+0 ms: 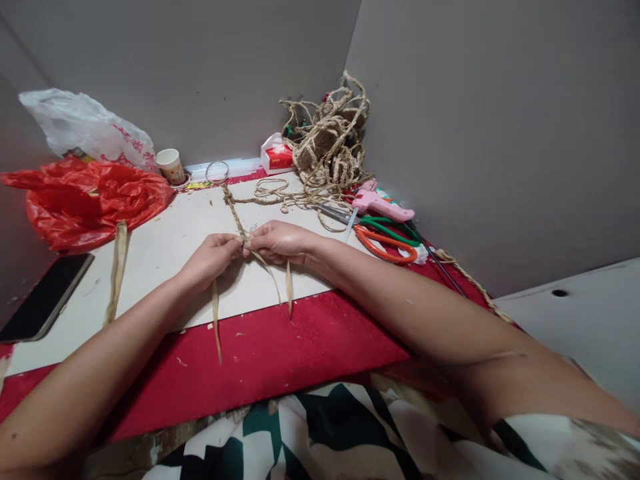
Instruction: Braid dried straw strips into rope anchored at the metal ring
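We hold the near end of the braid in a close pinch of both hands, the left hand and the right hand almost fingertip to fingertip. The braid runs away from us over the board. Thin strips hang from our fingers past the board's near edge, over the red cloth; which finger grips which strip, we cannot tell.

To work this well, we do best to pinch right at the last crossing, lay each strip flat and draw both sides with even pull, so the weave sits tight without splitting the fibre. The hanging ends need to stay apart, or they may twist together.

For room, bare board lies to the left of the braid, as far as the loose strip, with the phone at the board's left side. The right is tighter: the scissors and glue gun lie just beyond our right forearm, with the cord pile behind, so a wide pull that way could snag. Toward us, over the cloth, seems easier.
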Available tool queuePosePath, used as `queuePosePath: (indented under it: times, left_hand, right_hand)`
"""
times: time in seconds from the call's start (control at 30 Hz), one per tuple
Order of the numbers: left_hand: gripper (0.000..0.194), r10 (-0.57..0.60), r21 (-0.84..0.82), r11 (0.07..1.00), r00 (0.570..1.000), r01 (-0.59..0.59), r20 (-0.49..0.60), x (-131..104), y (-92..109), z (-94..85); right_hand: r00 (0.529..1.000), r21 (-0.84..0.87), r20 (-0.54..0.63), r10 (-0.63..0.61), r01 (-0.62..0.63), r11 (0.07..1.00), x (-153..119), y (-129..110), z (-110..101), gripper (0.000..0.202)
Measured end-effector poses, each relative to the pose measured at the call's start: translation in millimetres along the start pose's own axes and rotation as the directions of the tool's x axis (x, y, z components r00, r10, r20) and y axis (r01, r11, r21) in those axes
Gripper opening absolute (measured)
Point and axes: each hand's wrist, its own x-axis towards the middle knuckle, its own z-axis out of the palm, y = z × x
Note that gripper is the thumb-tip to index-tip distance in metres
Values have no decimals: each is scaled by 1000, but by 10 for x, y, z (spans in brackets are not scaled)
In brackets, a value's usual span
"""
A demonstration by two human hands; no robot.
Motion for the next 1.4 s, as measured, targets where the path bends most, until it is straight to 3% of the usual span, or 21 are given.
queuePosePath:
  times: [0.17,0.33,0.43,0.53,0.67,0.73,0.93,1.07,1.13,1.2,1.23,1.3,1.37,1.4]
  left_hand:
    - [22,76,174,982,997,-70,-28,41,-39,-64]
    - [26,-2,105,994,1000,5,-25,59,-13,-61]
    - [27,-12,91,996,999,15,-35,56,2,-55]
    - [27,-6,87,996,999,10,-42,52,-6,-56]
    - [23,-3,91,996,999,7,-40,43,-22,-62]
    - [23,-6,56,998,999,8,-33,34,-21,-60]
    - [28,-68,-102,992,998,69,11,-14,4,-35]
    - [32,-55,-116,992,998,57,15,-31,0,-15]
    - [26,-44,-118,992,999,46,21,-27,-7,-15]
    - [18,-43,-115,992,999,45,27,-19,-13,-27]
    - [15,-47,-115,992,998,50,30,-15,-16,-36]
    - [11,-61,-116,991,997,65,36,-11,-21,-57]
    - [11,-55,-130,990,998,60,42,-15,-29,-75]
    - [13,-36,-132,990,998,42,46,-18,-34,-80]
  right_hand:
    - [980,-389,-126,-154,94,916,20,30,12,15]
    - [950,-629,-133,-284,141,765,-8,4,40,24]
    - [953,-679,-150,-265,96,728,-53,-53,26,22]
    - [962,-648,-167,-214,56,760,-87,-89,37,21]
    - [969,-554,-158,-192,74,829,-114,-59,167,25]
    - [963,-585,-152,-220,92,806,-123,-19,258,25]
    - [933,-882,-153,-327,20,472,-153,92,427,30]
    - [939,-934,-145,-311,-27,356,-198,116,465,34]
    - [940,-944,-106,-325,7,329,-248,102,495,32]
    - [946,-930,28,-324,143,337,-325,62,526,27]
    - [947,-892,151,-283,254,373,-369,30,535,26]
    - [894,-721,429,-128,424,547,-453,-50,520,28]
    - [831,-533,554,-59,408,742,-501,-138,450,33]
    - [848,-473,523,-83,370,800,-504,-180,398,35]
